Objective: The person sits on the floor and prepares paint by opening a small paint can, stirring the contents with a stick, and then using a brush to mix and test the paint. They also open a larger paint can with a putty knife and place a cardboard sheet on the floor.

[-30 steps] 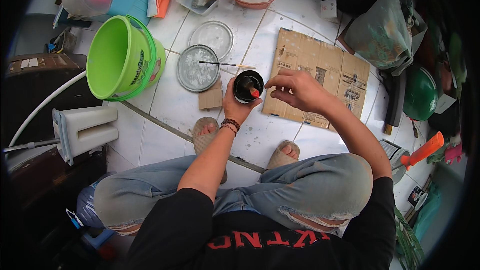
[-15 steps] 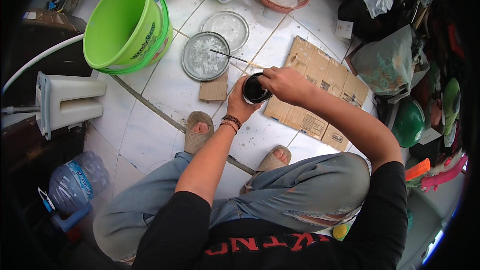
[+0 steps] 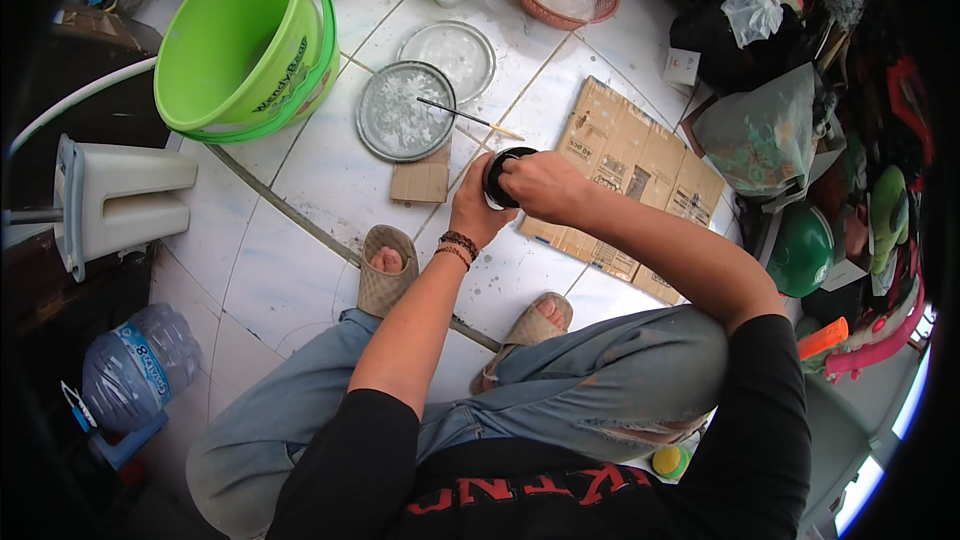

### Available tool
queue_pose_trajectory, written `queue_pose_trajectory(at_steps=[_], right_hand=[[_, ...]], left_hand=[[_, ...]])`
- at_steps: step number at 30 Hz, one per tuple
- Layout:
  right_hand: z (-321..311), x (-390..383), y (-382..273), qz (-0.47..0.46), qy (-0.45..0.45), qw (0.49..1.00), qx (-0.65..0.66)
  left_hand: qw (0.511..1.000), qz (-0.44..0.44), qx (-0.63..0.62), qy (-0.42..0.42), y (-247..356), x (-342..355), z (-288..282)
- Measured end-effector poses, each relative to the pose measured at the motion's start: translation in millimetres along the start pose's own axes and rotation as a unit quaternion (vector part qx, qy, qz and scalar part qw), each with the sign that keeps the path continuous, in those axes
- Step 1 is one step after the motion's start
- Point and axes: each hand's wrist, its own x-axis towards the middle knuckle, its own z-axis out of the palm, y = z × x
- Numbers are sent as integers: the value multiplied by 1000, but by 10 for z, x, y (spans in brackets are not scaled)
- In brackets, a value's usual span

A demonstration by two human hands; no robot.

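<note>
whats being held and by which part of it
The left grip holds the dark cup by its outer side. The right grip is at the cup's mouth; whether it holds anything is hidden.

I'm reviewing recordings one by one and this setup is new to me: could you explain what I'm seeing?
There is no robot, just a person's bare hands. The view looks down from the left of two fisheye cameras worn on the head, so straight edges bend.

The left hand holds a small, round, dark-mouthed container. The right hand is at its opening; whatever those fingers grip is hidden.

On the white tiled floor lie two round grey discs, a thin dark-handled stick across the nearer one's edge, flattened brown cardboard and a bright green plastic bucket.
</note>
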Motion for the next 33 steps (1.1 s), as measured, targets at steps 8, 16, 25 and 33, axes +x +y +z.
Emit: queue_pose_trajectory(at_steps=[8,16,25,33], right_hand=[[-258,-39,41,91,70,993,31],[-42,-136,-39,93,57,994,26],[76,13,-34,74,42,996,-14],[-177,-126,92,85,109,990,22]], left_hand=[[1000,4,-18,0,-36,6,14],[1000,14,-15,3,-37,2,36],[1000,13,2,-5,-26,10,8],[1000,22,-12,-5,-32,17,15]])
